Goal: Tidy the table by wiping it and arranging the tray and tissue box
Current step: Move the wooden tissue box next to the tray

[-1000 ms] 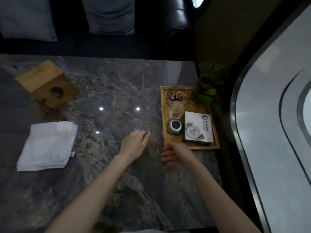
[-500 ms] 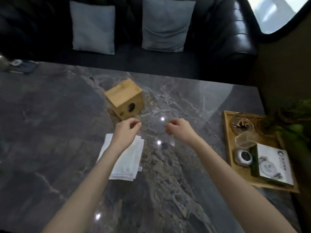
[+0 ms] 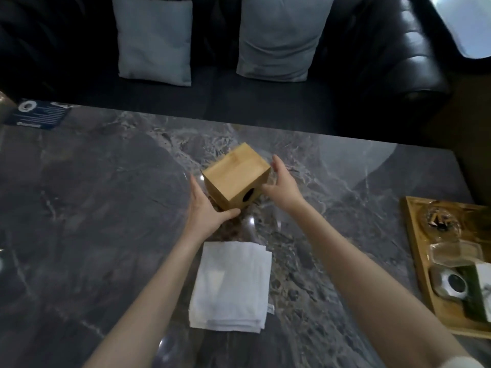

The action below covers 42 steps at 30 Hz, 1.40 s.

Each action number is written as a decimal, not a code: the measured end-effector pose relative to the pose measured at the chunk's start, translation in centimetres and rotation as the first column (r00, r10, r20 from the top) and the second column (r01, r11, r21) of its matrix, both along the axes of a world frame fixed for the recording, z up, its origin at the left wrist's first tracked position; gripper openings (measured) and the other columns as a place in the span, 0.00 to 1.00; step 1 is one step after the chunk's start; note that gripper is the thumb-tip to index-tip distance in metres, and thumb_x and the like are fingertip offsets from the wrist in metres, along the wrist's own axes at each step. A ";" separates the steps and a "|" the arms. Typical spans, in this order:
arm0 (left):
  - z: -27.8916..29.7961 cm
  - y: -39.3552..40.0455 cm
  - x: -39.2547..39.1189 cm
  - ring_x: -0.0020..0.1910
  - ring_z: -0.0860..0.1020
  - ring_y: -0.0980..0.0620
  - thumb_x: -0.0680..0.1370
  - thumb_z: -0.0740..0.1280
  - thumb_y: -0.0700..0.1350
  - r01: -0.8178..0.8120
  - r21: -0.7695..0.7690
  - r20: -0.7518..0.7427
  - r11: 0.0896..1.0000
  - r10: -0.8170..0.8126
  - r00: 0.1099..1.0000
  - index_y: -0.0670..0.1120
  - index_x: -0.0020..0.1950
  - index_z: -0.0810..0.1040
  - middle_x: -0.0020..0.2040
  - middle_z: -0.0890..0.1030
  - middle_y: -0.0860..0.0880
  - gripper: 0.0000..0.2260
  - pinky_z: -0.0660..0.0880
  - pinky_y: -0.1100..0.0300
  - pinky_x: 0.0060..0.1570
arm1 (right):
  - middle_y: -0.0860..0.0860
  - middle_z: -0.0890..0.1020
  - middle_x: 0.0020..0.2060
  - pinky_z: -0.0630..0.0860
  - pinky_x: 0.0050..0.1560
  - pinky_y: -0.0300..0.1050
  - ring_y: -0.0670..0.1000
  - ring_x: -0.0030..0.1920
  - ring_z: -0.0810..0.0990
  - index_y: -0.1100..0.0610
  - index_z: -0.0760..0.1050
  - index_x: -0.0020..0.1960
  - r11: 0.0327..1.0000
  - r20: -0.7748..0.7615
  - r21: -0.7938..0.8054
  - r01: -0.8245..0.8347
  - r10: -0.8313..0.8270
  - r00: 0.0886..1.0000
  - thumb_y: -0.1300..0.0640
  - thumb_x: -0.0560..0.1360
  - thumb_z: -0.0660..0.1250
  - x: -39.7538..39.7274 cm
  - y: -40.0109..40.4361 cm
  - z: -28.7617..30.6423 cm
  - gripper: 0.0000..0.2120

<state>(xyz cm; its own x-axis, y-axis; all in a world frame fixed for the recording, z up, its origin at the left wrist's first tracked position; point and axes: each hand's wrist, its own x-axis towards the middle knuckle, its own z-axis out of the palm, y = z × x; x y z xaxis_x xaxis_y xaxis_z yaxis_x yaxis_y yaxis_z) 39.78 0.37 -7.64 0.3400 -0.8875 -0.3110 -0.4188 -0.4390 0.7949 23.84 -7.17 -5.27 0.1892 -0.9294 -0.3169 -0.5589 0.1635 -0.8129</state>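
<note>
Left hand (image 3: 204, 208) now grips tissue box (image 3: 235, 176), right hand (image 3: 283, 185) touches
</note>
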 end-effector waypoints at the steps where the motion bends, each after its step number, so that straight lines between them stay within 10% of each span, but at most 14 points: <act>1: -0.4 -0.3 0.1 0.75 0.52 0.45 0.62 0.79 0.46 0.003 -0.002 -0.024 1.000 -0.003 1.000 0.46 0.74 0.36 0.77 0.48 0.43 0.58 0.54 0.47 0.73 | 0.55 0.63 0.73 0.64 0.66 0.45 0.54 0.72 0.62 0.57 0.52 0.74 1.000 -0.013 0.011 -0.012 0.012 1.000 0.66 0.73 0.65 0.2 -0.1 -0.4 0.35; 6: -1.6 -1.0 0.3 0.69 0.65 0.47 0.59 0.80 0.43 0.001 -0.099 -0.053 0.995 -0.006 0.999 0.44 0.73 0.54 0.70 0.66 0.43 0.50 0.64 0.51 0.68 | 0.56 0.76 0.62 0.70 0.54 0.43 0.55 0.63 0.73 0.59 0.66 0.66 1.000 -0.027 -0.013 0.022 -0.022 0.999 0.67 0.70 0.67 0.4 -0.1 -2.1 0.26; 19: 0.5 0.4 -1.7 0.63 0.72 0.45 0.55 0.81 0.48 0.017 -0.104 -0.002 0.994 -0.017 1.000 0.43 0.67 0.63 0.63 0.74 0.43 0.45 0.72 0.44 0.61 | 0.56 0.79 0.48 0.74 0.48 0.49 0.56 0.51 0.77 0.63 0.72 0.51 0.989 -0.191 -0.147 -0.012 -0.017 0.982 0.63 0.66 0.72 -2.5 1.6 0.7 0.16; 28: 5.7 4.6 -8.6 0.59 0.75 0.50 0.48 0.76 0.58 0.090 -0.161 -0.064 0.983 -0.101 0.993 0.48 0.65 0.66 0.61 0.76 0.50 0.47 0.75 0.49 0.57 | 0.48 0.78 0.48 0.68 0.41 0.30 0.47 0.50 0.75 0.57 0.74 0.55 0.964 -0.037 -0.252 0.091 -0.104 0.994 0.63 0.64 0.74 -10.6 7.0 4.8 0.21; 39: 6.3 11.2 -21.3 0.58 0.76 0.54 0.51 0.78 0.55 0.305 -0.216 -0.135 0.927 -0.338 0.931 0.55 0.63 0.67 0.61 0.77 0.51 0.42 0.77 0.47 0.57 | 0.42 0.76 0.50 0.74 0.44 0.26 0.40 0.52 0.75 0.53 0.68 0.62 0.975 0.255 -0.071 0.211 -0.186 0.949 0.70 0.66 0.71 -25.0 17.1 5.4 0.29; 42: 5.7 13.0 -25.2 0.59 0.75 0.53 0.52 0.78 0.55 0.376 -0.190 -0.128 0.907 -0.402 0.906 0.54 0.64 0.66 0.61 0.76 0.50 0.43 0.76 0.48 0.58 | 0.45 0.77 0.50 0.74 0.52 0.38 0.48 0.54 0.76 0.51 0.67 0.62 0.968 0.269 0.012 0.250 -0.244 0.932 0.68 0.65 0.71 -29.4 19.7 4.8 0.30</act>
